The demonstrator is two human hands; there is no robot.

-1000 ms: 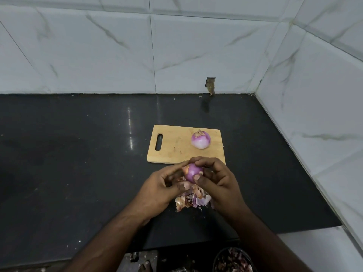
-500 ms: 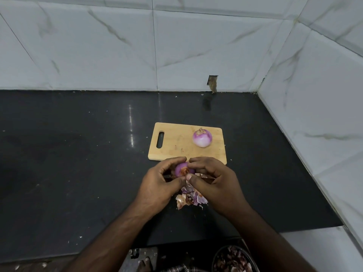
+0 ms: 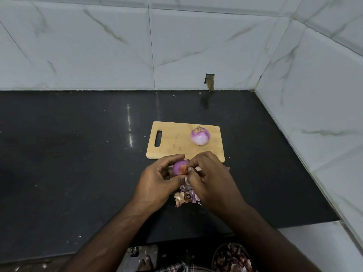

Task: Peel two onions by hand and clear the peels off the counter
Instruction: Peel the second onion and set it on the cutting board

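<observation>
Just below the middle of the frame, we hold the small, round purple onion (image 3: 179,167) over the black stone counter (image 3: 78,163). Our left hand (image 3: 157,181) cups it with curled fingers, while our right hand (image 3: 208,179) pinches a papery flap of skin at its near end. The two hands are close together around it.

The onion looks firm and light, probably slick where bare, so we judge a cradling grip on its sides is best. The dry skin is thin and should tear easily; pulling from the root end seems wisest.

A peeled white-and-purple onion (image 3: 200,136) rests on the pale wooden cutting board (image 3: 172,142), just above our hands. Loose purple and tan peels (image 3: 185,196) lie heaped under our wrists. The counter's front edge runs near, with a dark bowl of peels (image 3: 231,258) at lower right. Open counter stretches left; tiled walls (image 3: 314,95) close the right.
</observation>
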